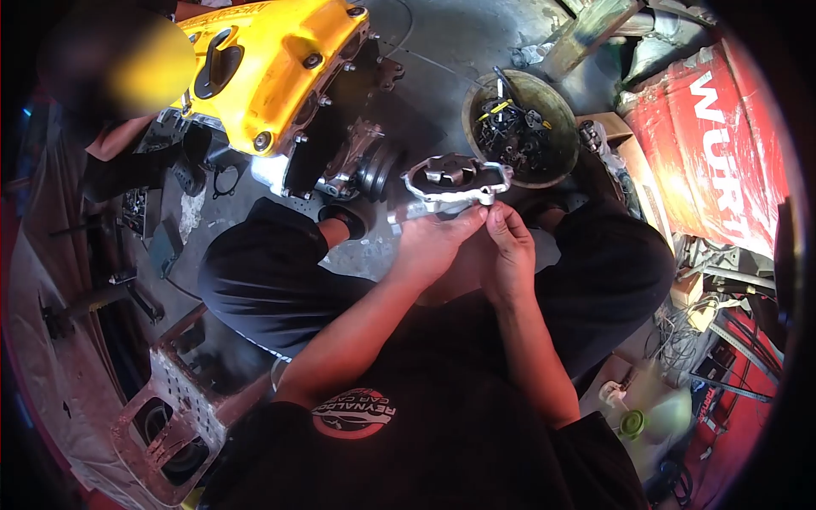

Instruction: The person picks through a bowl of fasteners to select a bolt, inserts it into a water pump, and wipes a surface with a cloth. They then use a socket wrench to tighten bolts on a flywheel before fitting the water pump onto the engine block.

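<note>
Head cam from my end: left hand (433, 246) and right hand (508, 255) both pinch the lower edge of a silver cast cover (455, 183), fingers closed snug on it, holding it up over the lap between the knees. Just up-left of it sits the yellow engine cover (263, 68), and I can see a bowl of small parts (550, 98) right behind it.

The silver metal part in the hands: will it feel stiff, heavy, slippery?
Probably stiff: the silver metal part looks cast. Likely heavy for its size, since left hand and right hand both hold it. Bare metal may slip.
</note>
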Tool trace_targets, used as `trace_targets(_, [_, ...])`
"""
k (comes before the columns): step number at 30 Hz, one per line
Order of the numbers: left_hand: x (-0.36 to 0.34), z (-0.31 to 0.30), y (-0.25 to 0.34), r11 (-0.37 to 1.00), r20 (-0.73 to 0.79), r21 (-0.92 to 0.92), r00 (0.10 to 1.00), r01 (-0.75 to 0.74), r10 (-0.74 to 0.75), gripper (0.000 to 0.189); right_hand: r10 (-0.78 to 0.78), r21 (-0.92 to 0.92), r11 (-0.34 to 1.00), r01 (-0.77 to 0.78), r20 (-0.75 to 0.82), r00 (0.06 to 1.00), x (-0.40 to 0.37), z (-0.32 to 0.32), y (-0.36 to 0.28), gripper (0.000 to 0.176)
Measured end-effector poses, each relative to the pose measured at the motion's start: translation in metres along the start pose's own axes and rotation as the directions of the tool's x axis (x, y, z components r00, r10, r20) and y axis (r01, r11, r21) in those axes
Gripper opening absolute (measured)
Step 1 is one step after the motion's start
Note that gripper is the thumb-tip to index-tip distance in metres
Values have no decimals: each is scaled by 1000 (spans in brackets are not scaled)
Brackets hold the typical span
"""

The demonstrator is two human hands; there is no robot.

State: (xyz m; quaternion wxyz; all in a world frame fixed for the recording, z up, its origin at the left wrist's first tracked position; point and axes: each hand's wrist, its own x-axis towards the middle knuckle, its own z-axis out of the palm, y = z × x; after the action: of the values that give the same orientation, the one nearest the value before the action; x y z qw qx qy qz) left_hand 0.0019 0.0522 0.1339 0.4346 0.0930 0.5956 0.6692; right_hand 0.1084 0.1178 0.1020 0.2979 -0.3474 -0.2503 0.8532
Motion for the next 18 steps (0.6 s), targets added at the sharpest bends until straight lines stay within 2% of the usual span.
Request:
trace_targets(1, [0, -2, -1, 1000, 21, -3, 1000, 0, 0, 32, 32, 31, 999, -32, 10, 999, 1, 0, 1, 12])
trace_targets(2, [1, -4, 1, 995, 11, 74, 998, 66, -67, 27, 74, 52, 996, -76, 34, 997, 2, -2, 2, 14])
trace_targets(4, [4, -13, -21, 996, 49, -88, 999, -12, 17, 23, 152, 94, 983, -158, 71, 986, 0, -4, 2, 17])
trace_targets(5, [7, -18, -31, 996, 8, -89, 1000, -2, 3, 25, 143, 103, 983, -151, 83, 986, -4, 1, -2, 18])
trace_targets(6, [6, -21, -35, 986, -12, -166, 1000, -16, 14, 26, 98, 87, 991, -102, 44, 994, -5, 0, 2, 18])
trace_targets(8, [3, -31, -43, 952, -49, -299, 996, 61, -79, 17, 8, 41, 999, -7, -32, 999, -2, -3, 8, 19])
trace_targets(10, [-1, -41, -50, 878, -27, -435, 973, 197, -231, 19, -69, -128, 990, 50, -148, 987, 11, 0, 21, 17])
trace_targets(11, [-1, -46, -59, 846, -1, -488, 969, 214, -246, 21, -111, -220, 973, 65, -206, 972, 11, 1, 27, 16])
trace_targets(14, [-2, -47, -60, 812, 12, -539, 966, 222, -256, 30, -47, -201, 979, 19, -138, 989, 6, 24, 33, 17])
trace_targets(18, [2, -47, -71, 804, -4, -565, 974, 186, -228, 32, -187, -284, 946, 155, -91, 978, 12, 28, 51, 14])
